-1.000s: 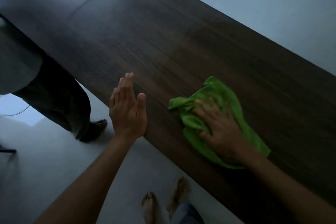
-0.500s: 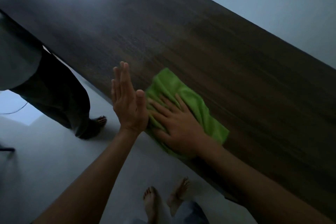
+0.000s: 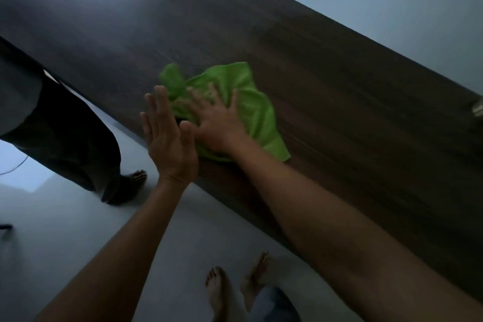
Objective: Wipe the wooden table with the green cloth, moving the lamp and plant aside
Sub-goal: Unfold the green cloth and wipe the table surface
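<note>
The green cloth (image 3: 251, 102) lies crumpled on the dark wooden table (image 3: 352, 117), close to its near edge. My right hand (image 3: 217, 120) presses flat on the cloth with fingers spread. My left hand (image 3: 168, 138) hovers at the table's near edge just left of the right hand, flat, fingers together and pointing away, holding nothing. The lamp and plant are out of view.
Another person stands at the left by the table edge, in dark trousers (image 3: 68, 136) with a bare foot (image 3: 136, 178) on the pale floor. My own bare feet (image 3: 235, 287) show below. A small metallic object (image 3: 478, 108) sits at the table's right edge.
My right hand swept the cloth leftward along the near edge to meet the left hand, then pushed it slightly away from the edge. The left hand stayed near the edge.
</note>
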A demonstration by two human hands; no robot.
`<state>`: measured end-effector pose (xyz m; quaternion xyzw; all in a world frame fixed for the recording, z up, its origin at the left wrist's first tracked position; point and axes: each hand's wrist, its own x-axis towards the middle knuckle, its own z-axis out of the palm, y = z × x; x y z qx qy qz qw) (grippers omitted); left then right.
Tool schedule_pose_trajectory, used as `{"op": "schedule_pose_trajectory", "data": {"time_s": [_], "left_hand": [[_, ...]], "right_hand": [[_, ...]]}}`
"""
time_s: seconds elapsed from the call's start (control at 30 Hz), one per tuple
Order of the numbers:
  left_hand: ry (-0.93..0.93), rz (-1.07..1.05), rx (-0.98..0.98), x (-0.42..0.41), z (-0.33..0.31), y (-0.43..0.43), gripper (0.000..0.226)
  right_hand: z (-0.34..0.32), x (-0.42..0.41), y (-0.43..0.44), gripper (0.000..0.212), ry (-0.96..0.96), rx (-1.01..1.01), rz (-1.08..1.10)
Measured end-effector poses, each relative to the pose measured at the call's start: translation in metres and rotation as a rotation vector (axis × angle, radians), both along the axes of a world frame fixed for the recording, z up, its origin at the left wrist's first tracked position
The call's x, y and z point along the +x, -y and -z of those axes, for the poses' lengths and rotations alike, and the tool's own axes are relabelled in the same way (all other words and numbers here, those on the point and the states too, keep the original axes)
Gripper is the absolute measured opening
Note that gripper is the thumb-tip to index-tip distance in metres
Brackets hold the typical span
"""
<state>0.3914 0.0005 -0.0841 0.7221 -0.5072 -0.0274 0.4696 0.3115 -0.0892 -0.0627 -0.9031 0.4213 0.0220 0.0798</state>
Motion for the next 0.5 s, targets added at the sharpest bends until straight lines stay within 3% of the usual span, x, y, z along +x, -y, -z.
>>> {"op": "schedule_pose_trajectory", "data": {"time_s": [0.1,0.23,0.37,0.5], "left_hand": [[-0.057,0.024,-0.001,0.003,-0.004,-0.002,0.075],[0.032,0.074,0.092,0.002,-0.002,-0.005,0.072],[0.173,0.069,0.239,-0.006,-0.003,0.0,0.076],[0.196,0.222,0.307,-0.023,-0.017,0.005,0.077]], "right_hand": [[0.0,-0.031,-0.061,0.061,0.076,-0.042,-0.13],[0.012,-0.164,-0.106,0.061,0.11,-0.05,-0.135],[0.003,-0.261,-0.057,0.057,0.039,-0.027,0.146],[-0.001,-0.241,0.014,0.059,-0.021,-0.01,0.479]]}}
